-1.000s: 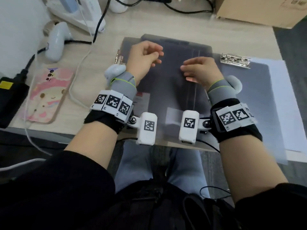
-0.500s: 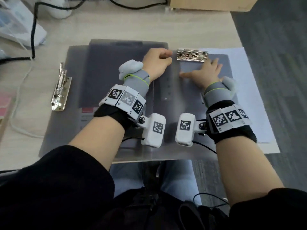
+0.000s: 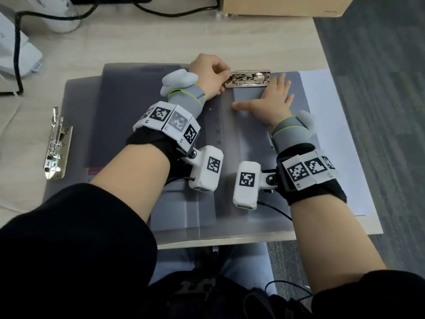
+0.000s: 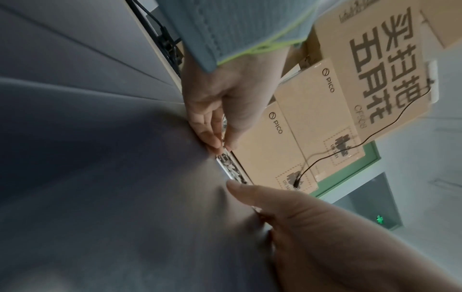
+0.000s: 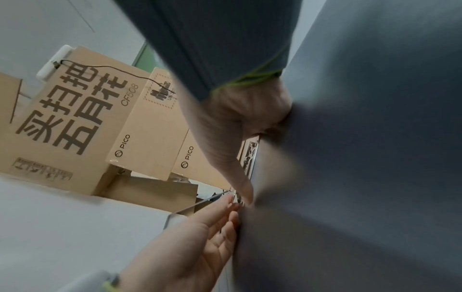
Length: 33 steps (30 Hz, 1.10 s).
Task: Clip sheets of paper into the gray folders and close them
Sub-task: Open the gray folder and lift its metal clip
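Observation:
A gray folder [image 3: 249, 134] lies open on the desk, its metal clip [image 3: 248, 78] at the far edge. My left hand [image 3: 210, 73] is curled at the clip's left end, and its thumb reaches onto the metal, as the right wrist view shows at the clip [image 5: 250, 156]. My right hand [image 3: 274, 97] lies flat on the folder with fingers spread, and the fingertips touch the clip's right end. A white sheet of paper [image 3: 326, 116] sticks out from under the folder on the right. In the left wrist view the clip [image 4: 231, 168] sits between both hands.
A second gray folder [image 3: 119, 116] lies open to the left, partly under the first, with its own metal clip [image 3: 56, 146] on its left edge. Cardboard boxes [image 3: 287, 5] stand at the back right. Black cables [image 3: 18, 54] and white devices sit at the back left. The desk edge runs close on the right.
Both hands moved away from me and to the right, up to the clip. My right hand opened flat onto the folder, and my left hand curled onto the clip's end.

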### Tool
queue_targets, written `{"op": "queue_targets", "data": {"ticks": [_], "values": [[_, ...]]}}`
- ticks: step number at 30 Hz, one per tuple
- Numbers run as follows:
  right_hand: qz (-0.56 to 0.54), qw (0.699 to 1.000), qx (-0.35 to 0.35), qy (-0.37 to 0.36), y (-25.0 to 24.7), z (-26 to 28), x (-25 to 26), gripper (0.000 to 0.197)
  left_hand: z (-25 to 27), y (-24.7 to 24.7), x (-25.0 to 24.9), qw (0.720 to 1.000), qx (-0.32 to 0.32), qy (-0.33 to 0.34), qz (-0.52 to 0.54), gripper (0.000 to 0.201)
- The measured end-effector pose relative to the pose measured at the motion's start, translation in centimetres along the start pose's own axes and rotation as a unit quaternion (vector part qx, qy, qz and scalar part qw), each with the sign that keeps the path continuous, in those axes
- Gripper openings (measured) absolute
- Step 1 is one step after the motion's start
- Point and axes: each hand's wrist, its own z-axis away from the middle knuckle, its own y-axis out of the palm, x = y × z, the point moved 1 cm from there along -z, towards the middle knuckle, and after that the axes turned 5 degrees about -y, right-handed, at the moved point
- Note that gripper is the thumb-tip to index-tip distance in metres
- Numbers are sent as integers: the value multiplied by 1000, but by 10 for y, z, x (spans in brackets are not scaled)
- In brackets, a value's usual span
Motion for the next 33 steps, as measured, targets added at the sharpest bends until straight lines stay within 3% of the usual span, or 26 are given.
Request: {"op": "queue_targets", "data": {"ticks": [7,15,19,23,25,28,30,33], "values": [[-6,1000,24,7,-6,-1,-3,120,-15,-7,4,999,-11,-38,-30,30],[-23,999,49,-3,-10,-1,-3,121,-19,-2,-11,980,9,-18,-199,31],[-21,999,47,-6,-10,0,-3,121,-17,-7,-21,988,22,-11,-156,30],[-16,999,48,-9,-11,0,-3,120,-14,-8,-55,987,38,92,-126,26],[-18,999,47,-9,-10,0,-3,120,-10,2,-66,975,109,135,-141,18],[-8,999,50,-7,-9,-1,-4,120,3,17,-72,946,240,114,-185,55],[-6,999,48,-11,-10,-2,-4,119,11,19,-73,954,243,86,-151,66],[-23,999,38,-14,-11,0,-6,118,19,16,-69,972,204,96,-65,68]]}}
